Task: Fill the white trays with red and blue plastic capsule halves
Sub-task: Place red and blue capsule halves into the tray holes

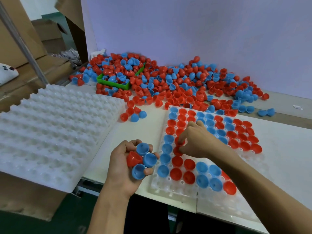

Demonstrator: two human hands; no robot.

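A white tray [219, 205] lies on the table in front of me, most of its pockets holding red and blue capsule halves; its near right part is bare. My left hand [123, 168] hovers just left of the tray and grips a bunch of halves [143, 159], three blue and one red. My right hand [197, 141] is over the tray's left-middle and pinches a red half [177, 150] at a pocket. A big heap of loose red and blue halves [168, 81] covers the far table.
A stack of white trays [50, 125] sits on a cardboard box at the left. A green bin [116, 83] stands half buried in the heap. A white wall panel rises behind the table. Cardboard boxes fill the far left.
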